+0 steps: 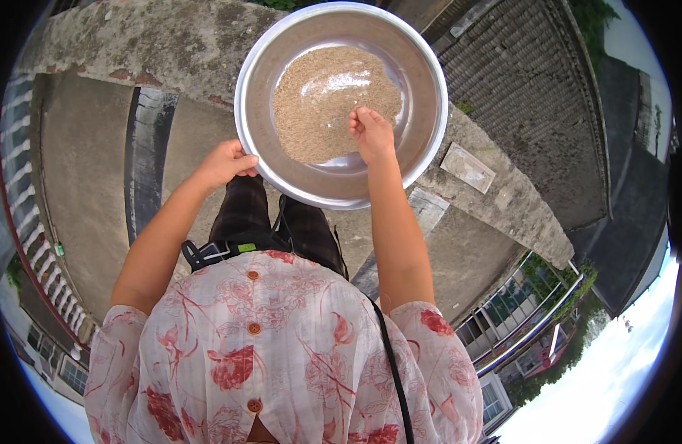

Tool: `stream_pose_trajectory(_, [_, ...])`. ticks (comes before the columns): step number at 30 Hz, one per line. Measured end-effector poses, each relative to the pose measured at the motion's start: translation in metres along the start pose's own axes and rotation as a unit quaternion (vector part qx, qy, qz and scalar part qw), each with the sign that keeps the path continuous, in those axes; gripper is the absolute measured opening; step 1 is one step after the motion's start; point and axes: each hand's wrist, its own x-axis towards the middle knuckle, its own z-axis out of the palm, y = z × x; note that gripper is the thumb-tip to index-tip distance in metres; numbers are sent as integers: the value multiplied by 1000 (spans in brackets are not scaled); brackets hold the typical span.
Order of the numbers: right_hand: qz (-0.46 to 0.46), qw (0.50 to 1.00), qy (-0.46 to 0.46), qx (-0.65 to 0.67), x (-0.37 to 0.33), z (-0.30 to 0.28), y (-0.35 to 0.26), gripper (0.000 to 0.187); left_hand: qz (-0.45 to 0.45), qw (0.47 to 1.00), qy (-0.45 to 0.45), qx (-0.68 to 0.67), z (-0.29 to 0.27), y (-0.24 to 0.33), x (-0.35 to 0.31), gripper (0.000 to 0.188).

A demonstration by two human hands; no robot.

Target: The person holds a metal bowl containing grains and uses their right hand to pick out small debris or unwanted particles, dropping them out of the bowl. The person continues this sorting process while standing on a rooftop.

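A wide, round metal basin [421,111] with a shiny rim sits ahead of me at the top of the view. Spread over its bottom is a layer of small tan grain [304,115], and bare shiny metal shows through in places. My left hand [228,160] is closed on the basin's near left rim, thumb on top and fingers partly hidden. Over the right part of the grain, inside the basin, my right hand [371,135] has its fingertips pinched together. Whatever lies between those fingertips is too small to name.
A rough concrete wall top [163,44] runs under and beside the basin, with a flat rectangular piece [468,167] on it at right. Beyond lies a grey tiled roof [526,96]. A white balustrade [19,174] stands left; a metal railing [537,318] stands right.
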Motion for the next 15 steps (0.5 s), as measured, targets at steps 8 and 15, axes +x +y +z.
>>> stream_pose_trajectory(8, [-7,986,-86,145,-26,6,-10,13,1,1000,1,-2,1,4,-1,24])
stream_pose_trajectory(15, [-33,996,-21,-82,-35,11,-22,12,4,1000,2,3,0,1,-1,26])
